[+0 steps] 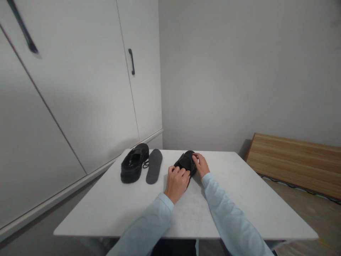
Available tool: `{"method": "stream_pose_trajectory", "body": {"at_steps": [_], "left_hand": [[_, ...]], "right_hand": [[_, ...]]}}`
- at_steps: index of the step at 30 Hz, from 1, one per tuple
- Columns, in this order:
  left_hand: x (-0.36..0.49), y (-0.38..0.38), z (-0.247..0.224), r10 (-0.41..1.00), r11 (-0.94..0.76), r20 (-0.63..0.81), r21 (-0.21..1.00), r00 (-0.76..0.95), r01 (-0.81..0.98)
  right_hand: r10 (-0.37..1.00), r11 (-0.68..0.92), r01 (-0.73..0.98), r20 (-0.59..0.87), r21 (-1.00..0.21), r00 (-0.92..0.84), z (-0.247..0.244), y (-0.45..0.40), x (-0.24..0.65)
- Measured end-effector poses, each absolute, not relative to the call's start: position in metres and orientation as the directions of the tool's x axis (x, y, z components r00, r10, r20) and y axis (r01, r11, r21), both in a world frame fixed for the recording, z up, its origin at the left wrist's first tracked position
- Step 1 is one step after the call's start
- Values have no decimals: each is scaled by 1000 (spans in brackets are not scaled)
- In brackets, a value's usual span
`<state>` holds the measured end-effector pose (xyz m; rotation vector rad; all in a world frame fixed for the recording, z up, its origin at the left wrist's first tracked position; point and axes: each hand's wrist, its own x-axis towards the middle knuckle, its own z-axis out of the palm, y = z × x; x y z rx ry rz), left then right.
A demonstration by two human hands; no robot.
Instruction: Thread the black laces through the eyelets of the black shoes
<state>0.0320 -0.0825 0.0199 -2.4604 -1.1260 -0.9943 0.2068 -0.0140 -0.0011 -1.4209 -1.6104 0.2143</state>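
Observation:
On the white table (pixel 128 217), a black shoe (pixel 185 160) points away from me, its near part covered by my left hand (pixel 178 182). That hand's fingers are bent over the shoe's opening and grip its edge. My right hand (pixel 201 165) is at the shoe's right front side, fingers curved against the upper. To the left lies a flat dark grey insole (pixel 154 167). Beyond it, at the table's left edge, another black shoe (pixel 130 167) stands upright, with a black lace (pixel 145 164) between it and the insole.
White cabinet doors (pixel 80 71) with dark handles rise at the left, close to the table's left edge. A grey wall (pixel 239 71) is behind the table. A wooden panel (pixel 293 160) leans at the right, with a dark cable on the floor below.

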Motion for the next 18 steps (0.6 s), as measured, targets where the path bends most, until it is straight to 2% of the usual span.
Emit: {"method": "stream_pose_trajectory", "body": {"at_steps": [6, 13, 18], "left_hand": [[35, -80, 15, 539, -745, 708, 149, 456, 651], [36, -87, 23, 490, -852, 720, 277, 492, 444], [31, -85, 30, 560, -824, 700, 412, 444, 390]], "right_hand": [[861, 373, 723, 507, -581, -37, 2, -19, 205], [880, 412, 594, 472, -691, -61, 3, -17, 212], [899, 370, 557, 437, -744, -12, 5, -18, 215]]}}
